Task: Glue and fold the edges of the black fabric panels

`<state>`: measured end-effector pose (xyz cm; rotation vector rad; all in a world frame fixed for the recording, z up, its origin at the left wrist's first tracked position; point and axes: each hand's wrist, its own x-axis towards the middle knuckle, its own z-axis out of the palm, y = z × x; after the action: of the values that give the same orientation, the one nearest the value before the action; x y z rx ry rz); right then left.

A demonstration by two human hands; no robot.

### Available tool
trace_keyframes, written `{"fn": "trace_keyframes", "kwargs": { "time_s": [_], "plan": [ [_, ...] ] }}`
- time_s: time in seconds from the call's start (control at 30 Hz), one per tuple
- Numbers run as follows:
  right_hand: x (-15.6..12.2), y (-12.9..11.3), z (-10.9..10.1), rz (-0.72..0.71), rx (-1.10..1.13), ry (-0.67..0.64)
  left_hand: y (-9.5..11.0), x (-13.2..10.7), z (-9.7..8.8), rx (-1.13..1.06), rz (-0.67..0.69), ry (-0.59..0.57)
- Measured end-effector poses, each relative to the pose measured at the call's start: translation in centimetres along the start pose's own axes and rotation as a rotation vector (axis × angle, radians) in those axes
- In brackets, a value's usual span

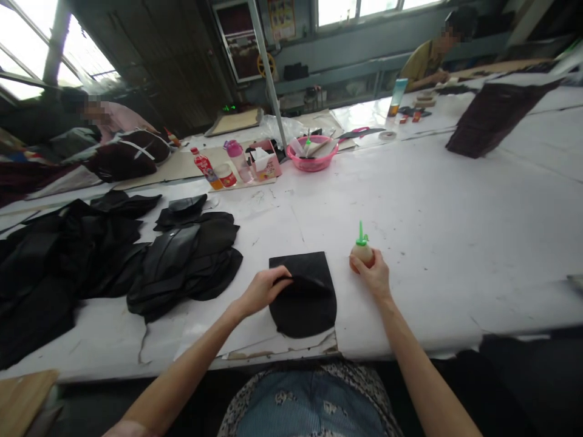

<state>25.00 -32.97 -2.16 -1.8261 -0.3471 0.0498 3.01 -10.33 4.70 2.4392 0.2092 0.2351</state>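
A black fabric piece (305, 312) with a rounded lower edge lies flat near the table's front edge. My left hand (264, 291) pinches the edge of its upper layer and holds that layer slightly raised. To the right, my right hand (374, 273) is wrapped round a squeeze bottle (363, 252) that has a green nozzle pointing up and amber contents low down. The bottle is upright, at or just above the table surface; I cannot tell which. It is apart from the fabric piece.
Black fabric pieces (182, 261) lie heaped at the left of the white table (455, 243). Farther back stand a pink basket (314, 162), a tissue box (266, 162) and drink bottles (207, 170). A dark folded fabric (496, 118) sits at the right. Two people work at the far sides.
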Motion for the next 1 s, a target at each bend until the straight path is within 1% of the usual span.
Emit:
{"fn": "trace_keyframes", "kwargs": {
  "time_s": [0.1,0.17,0.2,0.23,0.27,0.3,0.37,0.4,0.43,0.47,0.5,0.53,0.57,0.6,0.67,0.8,0.9,1.0],
  "plan": [
    [0.0,0.0,0.0,-0.012,-0.028,0.004,-0.9,7.0,-3.1,0.156,-0.055,0.235],
    [0.0,0.1,0.1,-0.024,-0.049,0.004,-1.4,11.4,-4.6,0.269,-0.131,0.417],
    [-0.1,0.1,0.1,-0.032,-0.060,0.007,-1.5,13.0,-4.9,0.288,-0.143,0.460],
    [-0.1,0.2,0.1,-0.042,-0.072,0.014,-1.5,14.0,-5.0,0.302,-0.157,0.497],
    [-0.2,0.2,0.2,-0.053,-0.088,0.025,-1.4,14.3,-4.6,0.309,-0.158,0.529],
    [-0.2,0.3,0.2,-0.066,-0.102,0.039,-1.2,14.1,-3.8,0.319,-0.142,0.560],
    [-0.3,0.4,0.2,-0.084,-0.127,0.068,-0.8,12.0,-1.3,0.363,-0.046,0.578],
    [-0.4,0.4,0.2,-0.088,-0.135,0.078,-0.6,10.4,0.3,0.397,0.044,0.535],
    [-0.4,0.5,0.3,-0.089,-0.139,0.083,-0.4,8.8,1.9,0.423,0.157,0.386],
    [-0.4,0.5,0.3,-0.089,-0.140,0.085,-0.3,7.2,3.4,0.462,0.234,0.221],
    [-0.4,0.6,0.3,-0.088,-0.142,0.084,-0.3,5.9,4.7,0.512,0.255,0.117],
    [-0.4,0.6,0.3,-0.085,-0.143,0.082,-0.3,4.9,5.7,0.560,0.230,0.073],
    [-0.3,0.6,0.3,-0.080,-0.144,0.080,-0.4,4.3,6.4,0.597,0.187,0.059],
    [-0.3,0.6,0.3,-0.073,-0.144,0.080,-0.5,4.0,6.8,0.622,0.140,0.069],
    [-0.3,0.4,0.2,-0.066,-0.144,0.082,-0.8,4.3,6.9,0.622,0.089,0.082],
    [-0.4,0.0,0.0,-0.060,-0.125,0.060,-1.4,6.4,6.2,0.588,0.086,0.038],
    [-0.4,-0.1,-0.1,-0.063,-0.114,0.053,-1.4,7.7,6.2,0.603,0.019,0.077],
    [-0.4,-0.1,-0.2,-0.069,-0.103,0.068,-0.9,8.8,6.3,0.567,-0.051,0.099]
  ]
}}
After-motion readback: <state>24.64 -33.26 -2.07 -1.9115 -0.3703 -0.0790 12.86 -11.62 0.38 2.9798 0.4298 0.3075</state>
